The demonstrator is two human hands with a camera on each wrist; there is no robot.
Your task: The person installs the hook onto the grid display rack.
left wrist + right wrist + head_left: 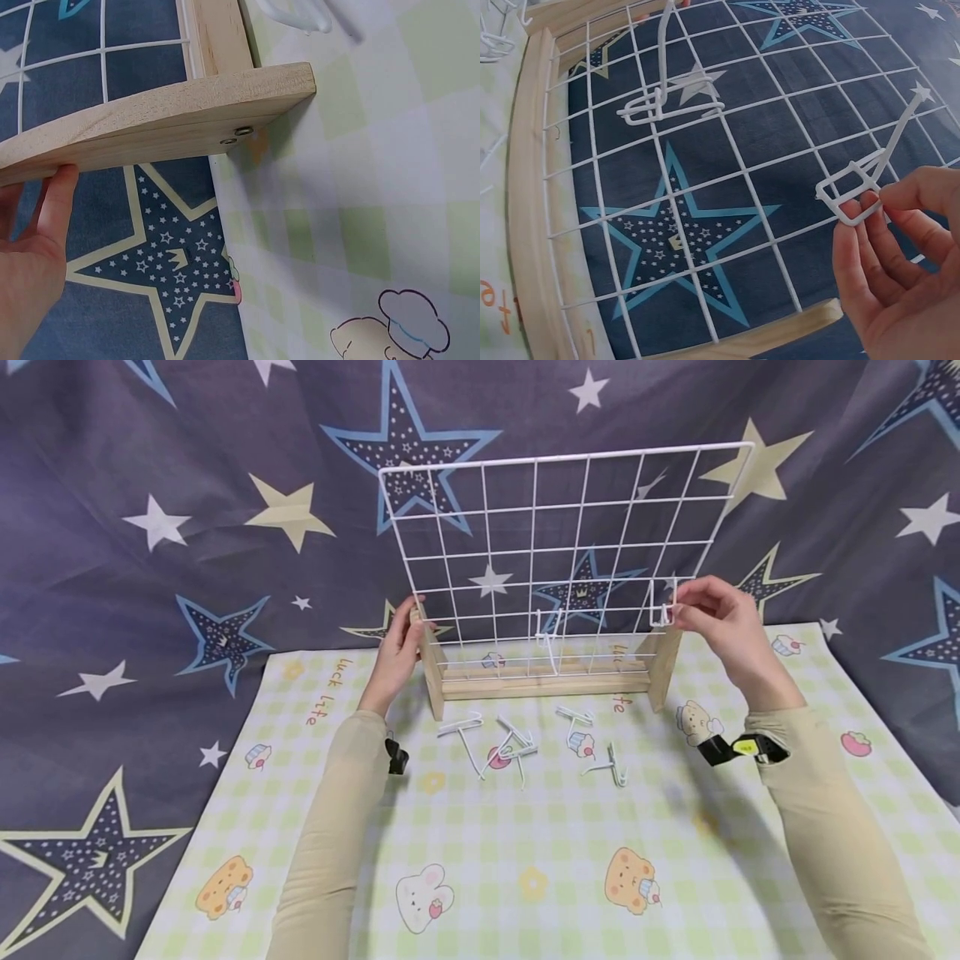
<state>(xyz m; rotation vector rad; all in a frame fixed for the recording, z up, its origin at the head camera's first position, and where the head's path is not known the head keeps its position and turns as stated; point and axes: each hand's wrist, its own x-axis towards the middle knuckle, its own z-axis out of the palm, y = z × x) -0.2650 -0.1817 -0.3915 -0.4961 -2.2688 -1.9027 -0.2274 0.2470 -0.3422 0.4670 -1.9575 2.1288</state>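
Observation:
A white wire grid (562,457) stands tilted in a wooden base (547,686). At the base's left upright (432,672), my left hand (395,656) holds the wood by its upper end; in the left wrist view, fingertips (66,176) touch its outer face. My right hand (722,631) pinches a white wire hook (898,135) against the grid's lower right, above the right upright (663,668). Whether that hook is caught on the grid wires, I cannot tell. Another white hook (662,64) hangs on the grid's lower middle, its prong pointing outward.
Several loose white hooks (471,752) lie on the checked tablecloth (525,827) in front of the base. A dark star-patterned cloth (225,568) hangs behind the grid. Black straps (716,750) with cameras sit on both wrists.

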